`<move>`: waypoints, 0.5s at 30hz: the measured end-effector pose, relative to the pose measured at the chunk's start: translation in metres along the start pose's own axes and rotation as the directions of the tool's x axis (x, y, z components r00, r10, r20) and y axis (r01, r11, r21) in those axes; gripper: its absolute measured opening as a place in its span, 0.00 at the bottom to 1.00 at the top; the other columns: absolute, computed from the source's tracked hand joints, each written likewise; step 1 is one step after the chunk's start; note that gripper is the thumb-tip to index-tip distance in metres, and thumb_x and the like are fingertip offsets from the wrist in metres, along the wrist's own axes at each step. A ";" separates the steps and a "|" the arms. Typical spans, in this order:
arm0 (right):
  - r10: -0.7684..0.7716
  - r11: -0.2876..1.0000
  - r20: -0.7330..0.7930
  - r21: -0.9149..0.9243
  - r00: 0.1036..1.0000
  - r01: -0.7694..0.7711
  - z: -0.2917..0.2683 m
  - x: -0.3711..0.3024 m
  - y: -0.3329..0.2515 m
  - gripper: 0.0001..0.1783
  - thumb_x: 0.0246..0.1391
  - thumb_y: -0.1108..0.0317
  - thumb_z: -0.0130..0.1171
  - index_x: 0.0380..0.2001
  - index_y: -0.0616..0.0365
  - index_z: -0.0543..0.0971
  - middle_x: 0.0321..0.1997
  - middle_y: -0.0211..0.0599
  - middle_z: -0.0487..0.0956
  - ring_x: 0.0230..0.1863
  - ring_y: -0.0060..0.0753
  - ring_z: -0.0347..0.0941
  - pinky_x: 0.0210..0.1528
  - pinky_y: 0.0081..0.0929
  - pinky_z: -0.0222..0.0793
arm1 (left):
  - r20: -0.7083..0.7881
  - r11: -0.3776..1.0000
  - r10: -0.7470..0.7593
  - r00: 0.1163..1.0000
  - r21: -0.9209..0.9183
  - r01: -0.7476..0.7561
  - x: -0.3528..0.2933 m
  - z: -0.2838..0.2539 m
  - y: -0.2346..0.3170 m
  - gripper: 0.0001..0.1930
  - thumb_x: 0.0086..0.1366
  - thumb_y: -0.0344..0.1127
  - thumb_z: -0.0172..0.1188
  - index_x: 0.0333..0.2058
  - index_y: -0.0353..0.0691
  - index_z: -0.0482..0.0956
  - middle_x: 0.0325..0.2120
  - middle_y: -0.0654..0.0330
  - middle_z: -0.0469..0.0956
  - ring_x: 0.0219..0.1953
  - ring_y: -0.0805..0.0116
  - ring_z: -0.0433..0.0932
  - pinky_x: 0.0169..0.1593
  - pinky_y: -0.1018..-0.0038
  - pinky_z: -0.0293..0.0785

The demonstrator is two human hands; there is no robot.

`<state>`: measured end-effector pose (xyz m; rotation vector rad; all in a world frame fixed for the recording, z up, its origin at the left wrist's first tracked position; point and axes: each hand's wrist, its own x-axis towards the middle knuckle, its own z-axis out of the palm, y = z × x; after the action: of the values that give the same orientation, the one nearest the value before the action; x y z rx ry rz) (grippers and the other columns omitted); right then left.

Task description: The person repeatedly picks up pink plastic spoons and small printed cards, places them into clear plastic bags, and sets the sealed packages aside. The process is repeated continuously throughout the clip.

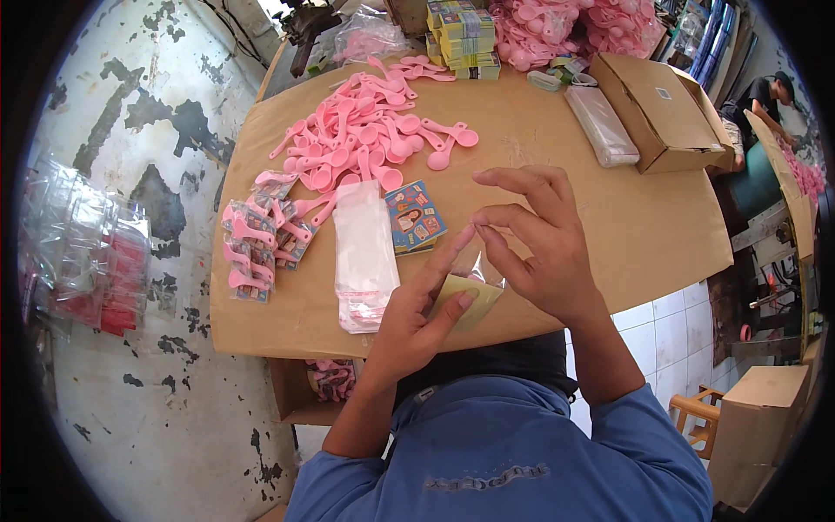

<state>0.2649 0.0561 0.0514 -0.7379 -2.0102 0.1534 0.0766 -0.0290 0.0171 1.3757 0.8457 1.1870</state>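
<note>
Above the table's near edge, my left hand grips a small clear plastic bag holding a pale yellow-green card. The left thumb presses on the card's face and the index finger stretches up along it. My right hand pinches thumb and forefinger at the bag's upper end, against the left fingertip; its other fingers stand apart. Just beyond the left hand lies a stack of flat clear bags. Beside that stack are blue printed cards. A heap of pink measuring spoons spreads behind them.
Bagged pink spoons with cards pile at the table's left. Bundled cards and bulk spoon bags stand at the back. A clear bag pack and a cardboard box sit back right. Another person works at far right.
</note>
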 end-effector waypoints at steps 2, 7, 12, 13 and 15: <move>-0.017 1.000 0.025 0.025 1.000 0.016 -0.004 0.002 0.000 0.11 0.45 0.73 0.69 0.36 0.56 0.85 0.59 0.32 0.78 0.55 0.46 0.70 0.57 0.42 0.67 | 0.000 1.000 0.008 1.000 -0.013 -0.008 -0.001 0.000 -0.001 0.34 0.72 0.21 0.54 0.73 0.31 0.52 0.73 0.52 0.58 0.60 0.68 0.74 0.64 0.70 0.68; -0.074 0.997 0.049 -0.014 0.996 0.074 -0.005 0.004 -0.001 0.12 0.42 0.72 0.70 0.35 0.53 0.85 0.58 0.29 0.79 0.55 0.44 0.71 0.56 0.41 0.67 | -0.004 0.998 0.054 0.999 -0.039 -0.054 -0.002 0.000 0.001 0.35 0.71 0.20 0.55 0.73 0.28 0.51 0.72 0.49 0.58 0.61 0.67 0.72 0.63 0.70 0.69; -0.103 0.993 0.027 -0.061 0.994 0.104 0.000 0.006 -0.002 0.12 0.41 0.72 0.71 0.34 0.53 0.85 0.54 0.26 0.81 0.53 0.41 0.72 0.56 0.41 0.66 | 0.023 0.997 -0.038 0.999 0.066 0.036 -0.007 -0.008 0.002 0.35 0.71 0.20 0.55 0.73 0.29 0.52 0.69 0.50 0.63 0.61 0.69 0.72 0.63 0.72 0.68; -0.097 0.992 0.028 -0.074 0.995 0.099 0.000 0.007 -0.003 0.12 0.40 0.72 0.71 0.32 0.53 0.84 0.52 0.26 0.81 0.53 0.41 0.73 0.55 0.41 0.66 | 0.021 0.997 -0.037 0.999 0.066 0.036 -0.008 -0.008 0.003 0.35 0.71 0.20 0.55 0.73 0.29 0.52 0.69 0.50 0.63 0.61 0.69 0.72 0.63 0.72 0.68; -0.074 0.996 0.026 -0.056 0.997 0.076 0.002 0.008 -0.003 0.11 0.41 0.73 0.70 0.32 0.53 0.83 0.52 0.26 0.81 0.53 0.41 0.73 0.56 0.41 0.66 | -0.006 0.983 -0.072 0.997 0.168 0.072 -0.008 -0.008 0.007 0.34 0.71 0.21 0.56 0.73 0.30 0.53 0.65 0.51 0.68 0.58 0.70 0.73 0.62 0.73 0.69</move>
<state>0.2589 0.0584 0.0573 -0.6985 -2.0690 0.0612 0.0658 -0.0358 0.0213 1.4681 1.0057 1.0798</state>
